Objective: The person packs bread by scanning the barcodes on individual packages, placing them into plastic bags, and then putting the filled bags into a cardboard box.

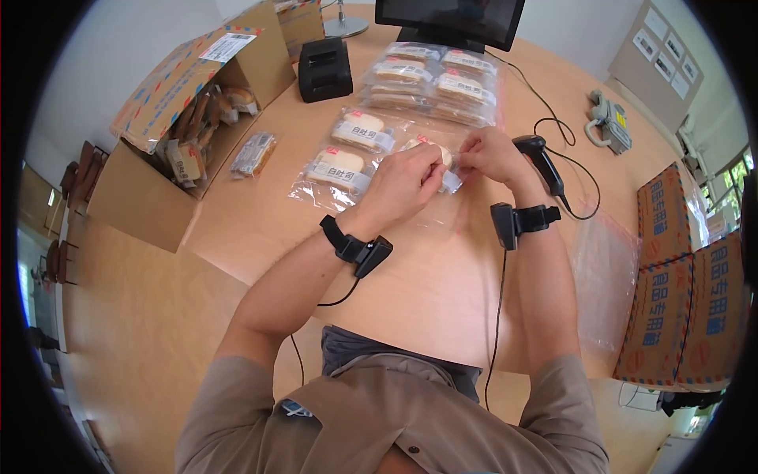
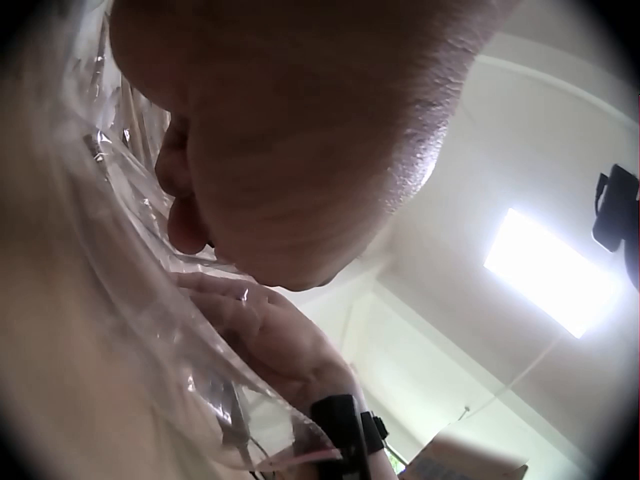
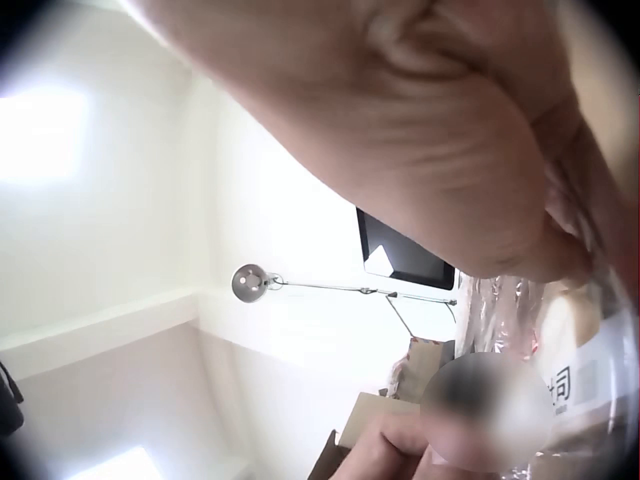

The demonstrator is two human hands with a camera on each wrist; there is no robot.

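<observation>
Bag (image 1: 426, 213) of bread packs (image 1: 338, 167) is pinched by the right hand (image 1: 495, 158); left hand (image 1: 399, 186) is curled, grip undetermined.

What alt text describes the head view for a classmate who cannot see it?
A person's left hand and right hand work at a clear plastic bag of white toast packs on a table. Behind are more bagged packs and a monitor; an open carton stands left, a barcode scanner right.

I'm sitting at a pale wood table (image 1: 379, 284), white walls (image 1: 560, 31) rising around me, ceiling light (image 2: 553, 272) glowing
</observation>
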